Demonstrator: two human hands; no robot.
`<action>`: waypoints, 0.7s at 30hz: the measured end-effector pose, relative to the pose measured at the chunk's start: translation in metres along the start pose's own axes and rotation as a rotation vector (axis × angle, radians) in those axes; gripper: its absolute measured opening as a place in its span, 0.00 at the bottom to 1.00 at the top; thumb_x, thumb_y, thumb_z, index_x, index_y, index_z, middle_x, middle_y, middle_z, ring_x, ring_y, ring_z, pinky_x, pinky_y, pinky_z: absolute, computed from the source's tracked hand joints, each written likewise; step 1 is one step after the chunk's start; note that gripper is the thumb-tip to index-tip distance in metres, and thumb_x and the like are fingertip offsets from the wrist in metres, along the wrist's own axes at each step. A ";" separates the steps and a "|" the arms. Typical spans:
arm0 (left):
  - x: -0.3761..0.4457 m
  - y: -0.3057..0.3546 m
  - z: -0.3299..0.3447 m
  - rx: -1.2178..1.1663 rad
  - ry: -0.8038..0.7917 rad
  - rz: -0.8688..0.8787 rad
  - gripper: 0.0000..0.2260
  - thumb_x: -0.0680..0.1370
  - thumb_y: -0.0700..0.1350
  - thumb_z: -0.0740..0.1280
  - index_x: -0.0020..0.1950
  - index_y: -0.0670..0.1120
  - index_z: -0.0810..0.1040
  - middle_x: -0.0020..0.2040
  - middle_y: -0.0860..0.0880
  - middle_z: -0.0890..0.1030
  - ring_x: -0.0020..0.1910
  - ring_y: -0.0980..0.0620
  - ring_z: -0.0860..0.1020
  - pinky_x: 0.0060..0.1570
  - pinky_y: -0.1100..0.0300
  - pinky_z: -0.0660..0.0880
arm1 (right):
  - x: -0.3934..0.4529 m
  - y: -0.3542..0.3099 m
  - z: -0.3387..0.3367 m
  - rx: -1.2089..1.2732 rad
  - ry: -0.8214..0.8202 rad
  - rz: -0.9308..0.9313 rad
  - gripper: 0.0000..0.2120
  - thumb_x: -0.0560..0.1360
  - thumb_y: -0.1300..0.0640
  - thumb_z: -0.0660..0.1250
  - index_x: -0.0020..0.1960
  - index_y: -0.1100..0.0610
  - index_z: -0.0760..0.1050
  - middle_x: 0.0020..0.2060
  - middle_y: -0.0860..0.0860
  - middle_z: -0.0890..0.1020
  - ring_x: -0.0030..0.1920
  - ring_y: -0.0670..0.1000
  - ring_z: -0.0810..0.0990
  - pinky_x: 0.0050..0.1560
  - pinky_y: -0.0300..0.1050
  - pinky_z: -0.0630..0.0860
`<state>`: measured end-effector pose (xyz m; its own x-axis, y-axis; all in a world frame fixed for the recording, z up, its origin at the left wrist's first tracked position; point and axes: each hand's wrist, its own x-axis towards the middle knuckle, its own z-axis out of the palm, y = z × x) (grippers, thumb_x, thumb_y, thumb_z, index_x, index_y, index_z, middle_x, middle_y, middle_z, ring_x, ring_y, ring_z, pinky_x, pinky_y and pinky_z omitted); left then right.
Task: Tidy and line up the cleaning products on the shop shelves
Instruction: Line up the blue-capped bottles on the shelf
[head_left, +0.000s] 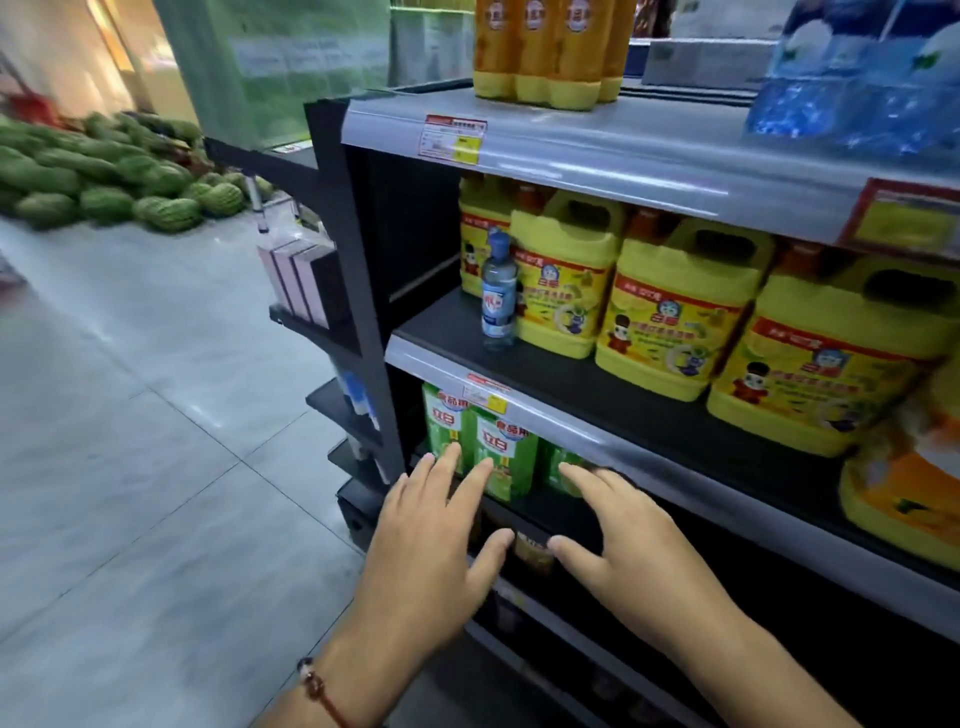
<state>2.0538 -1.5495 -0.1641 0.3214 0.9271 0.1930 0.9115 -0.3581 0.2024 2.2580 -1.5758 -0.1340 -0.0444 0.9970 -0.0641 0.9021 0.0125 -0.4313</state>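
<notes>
Nearby, left hand (436, 525) and right hand (618, 535) fingers spread, perhaps touching green bottles (506, 452), yellow jugs (670, 312) above, watermelons (104, 176) behind.

I stand in a shop aisle. Dark metal shelves (597, 384) carry rows of identical yellow detergent jugs (670, 312) and green bottles (506, 452), with price tags (453, 137) clipped to the shelf edges. Across the tiled floor (130, 441) lies a heap of watermelons (104, 176).
</notes>
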 end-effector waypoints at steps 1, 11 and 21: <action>0.009 -0.006 0.000 -0.004 0.010 -0.006 0.30 0.77 0.64 0.55 0.75 0.53 0.70 0.74 0.47 0.73 0.71 0.43 0.73 0.69 0.46 0.70 | 0.013 -0.002 0.001 0.010 0.008 0.007 0.34 0.77 0.39 0.65 0.79 0.44 0.57 0.76 0.41 0.65 0.75 0.45 0.64 0.74 0.45 0.65; 0.122 -0.052 0.003 -0.094 -0.065 -0.034 0.27 0.77 0.61 0.57 0.73 0.52 0.70 0.71 0.51 0.70 0.69 0.47 0.71 0.67 0.55 0.68 | 0.131 -0.018 0.027 0.070 0.115 -0.061 0.35 0.65 0.47 0.74 0.71 0.48 0.71 0.65 0.52 0.79 0.64 0.54 0.80 0.62 0.47 0.77; 0.259 -0.067 0.031 -0.712 -0.001 -0.027 0.28 0.77 0.53 0.73 0.75 0.54 0.68 0.64 0.59 0.74 0.61 0.65 0.73 0.52 0.75 0.66 | 0.166 -0.025 0.047 0.024 0.067 0.042 0.28 0.75 0.44 0.64 0.74 0.45 0.66 0.73 0.46 0.68 0.74 0.53 0.67 0.71 0.46 0.66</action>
<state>2.0838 -1.2823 -0.1574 0.3018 0.9366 0.1784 0.5303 -0.3204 0.7850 2.2082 -1.4138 -0.1764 0.0233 0.9995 -0.0223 0.8918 -0.0309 -0.4513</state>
